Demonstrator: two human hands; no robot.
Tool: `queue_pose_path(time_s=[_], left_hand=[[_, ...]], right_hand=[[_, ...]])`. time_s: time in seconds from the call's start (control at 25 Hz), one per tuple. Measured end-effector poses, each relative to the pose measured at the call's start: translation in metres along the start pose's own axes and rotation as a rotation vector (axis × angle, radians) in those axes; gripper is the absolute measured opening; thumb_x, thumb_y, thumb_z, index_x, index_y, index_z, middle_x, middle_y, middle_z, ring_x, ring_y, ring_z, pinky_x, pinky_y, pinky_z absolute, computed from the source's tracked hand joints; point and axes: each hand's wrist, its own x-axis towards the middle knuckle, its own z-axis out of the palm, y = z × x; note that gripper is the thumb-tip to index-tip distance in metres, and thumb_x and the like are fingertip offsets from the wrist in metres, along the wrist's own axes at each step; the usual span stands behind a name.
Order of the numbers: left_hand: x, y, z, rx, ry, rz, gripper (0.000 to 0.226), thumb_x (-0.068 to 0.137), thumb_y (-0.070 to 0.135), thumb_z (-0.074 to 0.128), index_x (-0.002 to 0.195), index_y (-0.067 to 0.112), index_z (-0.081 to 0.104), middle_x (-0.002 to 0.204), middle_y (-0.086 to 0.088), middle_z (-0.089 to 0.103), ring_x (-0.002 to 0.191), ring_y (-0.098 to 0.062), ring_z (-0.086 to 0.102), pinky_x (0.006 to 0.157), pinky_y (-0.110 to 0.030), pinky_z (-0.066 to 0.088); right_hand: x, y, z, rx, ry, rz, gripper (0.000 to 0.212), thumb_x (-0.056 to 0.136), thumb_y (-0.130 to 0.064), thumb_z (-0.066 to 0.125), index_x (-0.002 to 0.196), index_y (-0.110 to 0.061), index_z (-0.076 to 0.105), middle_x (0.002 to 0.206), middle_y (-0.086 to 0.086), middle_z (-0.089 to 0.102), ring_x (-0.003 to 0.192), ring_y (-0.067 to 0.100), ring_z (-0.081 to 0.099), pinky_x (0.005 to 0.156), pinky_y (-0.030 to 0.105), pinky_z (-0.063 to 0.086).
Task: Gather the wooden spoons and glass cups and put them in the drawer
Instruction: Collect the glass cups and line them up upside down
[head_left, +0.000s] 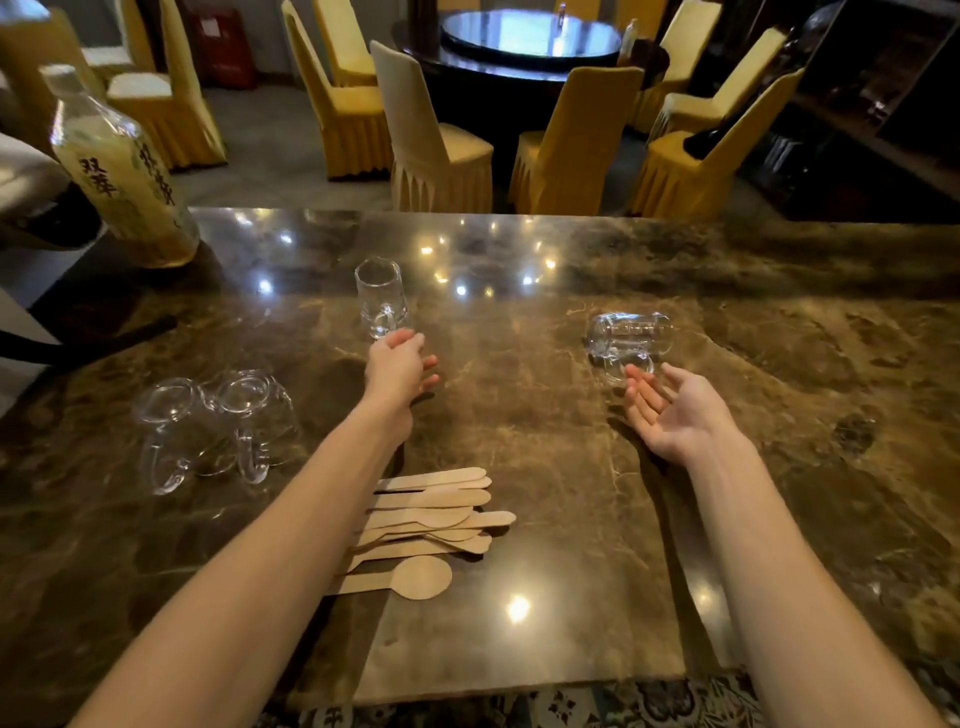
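Several wooden spoons (431, 525) lie in a loose pile on the brown marble counter (545, 467), between my forearms. An upright glass cup with a handle (378, 296) stands just beyond my left hand (400, 371), whose fingers reach its base without gripping it. A glass cup on its side (629, 338) lies just past my right hand (670, 408), which is palm up with fingers spread, close to the cup's handle. Two more glass cups (215, 426) lie tipped over together at the left. No drawer is in view.
A large bottle with a printed label (122, 171) stands at the counter's far left corner. Beyond the counter are yellow-covered chairs (436, 140) around a dark round table (524, 41). A dark shelf unit (872, 104) is at the right.
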Motion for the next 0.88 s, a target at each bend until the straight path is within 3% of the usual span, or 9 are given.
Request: queue_pose_path(time_s=[0.12,0.24,0.28,0.36,0.44,0.52,0.64,0.8,0.88], left_hand=[[0.003,-0.001,0.000,0.003,0.135,0.069,0.028,0.092,0.018,0.055,0.115,0.016,0.041,0.088,-0.003,0.056,0.067,-0.009,0.058,0.051,-0.021,0.051],[0.004,0.006,-0.005,-0.170,0.134,-0.020,0.013,0.094,0.018,0.049,0.105,0.016,0.043,0.088,-0.002,0.055,0.070,-0.015,0.060,0.056,-0.026,0.054],[0.002,0.009,-0.007,-0.286,0.090,-0.109,0.007,0.094,0.019,0.046,0.098,0.014,0.048,0.086,-0.002,0.056,0.073,-0.016,0.060,0.058,-0.028,0.053],[0.002,0.015,-0.010,-0.484,-0.011,-0.300,0.019,0.095,0.025,0.044,0.086,0.011,0.052,0.082,-0.002,0.058,0.074,-0.016,0.059,0.061,-0.027,0.051],[0.004,0.022,-0.011,-0.607,-0.093,-0.427,0.027,0.096,0.029,0.043,0.088,0.007,0.056,0.080,-0.003,0.059,0.073,-0.014,0.058,0.062,-0.025,0.051],[0.008,0.026,-0.013,-0.721,-0.139,-0.508,0.026,0.097,0.026,0.043,0.095,0.005,0.058,0.079,-0.004,0.060,0.068,-0.013,0.059,0.054,-0.026,0.052],[0.014,0.031,-0.016,-0.854,-0.153,-0.567,0.021,0.097,0.015,0.043,0.093,-0.001,0.057,0.076,-0.009,0.062,0.063,-0.014,0.059,0.049,-0.024,0.053],[0.015,0.031,-0.019,-0.965,-0.127,-0.573,0.019,0.095,0.005,0.044,0.088,-0.007,0.058,0.066,-0.019,0.064,0.064,-0.016,0.062,0.060,-0.020,0.055],[0.016,0.030,-0.019,-0.998,-0.114,-0.549,0.017,0.095,0.002,0.045,0.088,-0.008,0.058,0.072,-0.017,0.062,0.062,-0.018,0.061,0.069,-0.016,0.055]], right_hand=[[0.010,-0.001,-0.001,-0.474,0.192,-0.330,0.013,0.090,-0.021,0.055,0.098,-0.012,0.061,0.078,0.002,0.066,0.054,0.011,0.059,0.046,0.022,0.051],[0.022,0.000,-0.010,-1.004,0.352,-0.711,0.014,0.086,-0.026,0.059,0.097,-0.019,0.065,0.088,0.008,0.071,0.080,0.024,0.067,0.080,0.042,0.055],[0.025,-0.001,-0.011,-1.028,0.366,-0.712,0.016,0.086,-0.028,0.059,0.098,-0.018,0.064,0.089,0.009,0.072,0.081,0.027,0.067,0.082,0.044,0.054],[0.029,-0.005,-0.012,-0.919,0.328,-0.610,0.020,0.087,-0.027,0.059,0.103,-0.014,0.061,0.081,0.007,0.071,0.063,0.021,0.065,0.063,0.038,0.056],[0.032,-0.009,-0.009,-0.878,0.259,-0.508,0.017,0.088,-0.023,0.060,0.102,-0.014,0.061,0.070,0.001,0.068,0.048,0.013,0.056,0.042,0.024,0.046],[0.034,-0.014,-0.006,-0.911,0.207,-0.459,0.013,0.087,-0.022,0.062,0.098,-0.015,0.063,0.067,0.000,0.066,0.047,0.010,0.053,0.040,0.020,0.040],[0.038,-0.020,-0.005,-1.013,0.181,-0.481,0.016,0.087,-0.025,0.063,0.100,-0.015,0.063,0.072,0.001,0.065,0.054,0.012,0.055,0.048,0.024,0.046],[0.044,-0.017,-0.003,-1.215,0.325,-0.613,0.026,0.084,-0.034,0.066,0.101,-0.015,0.069,0.098,0.008,0.070,0.092,0.027,0.062,0.086,0.041,0.051],[0.039,-0.010,-0.002,-1.230,0.396,-0.770,0.023,0.082,-0.032,0.069,0.097,-0.015,0.068,0.094,0.006,0.070,0.097,0.028,0.062,0.085,0.037,0.047]])
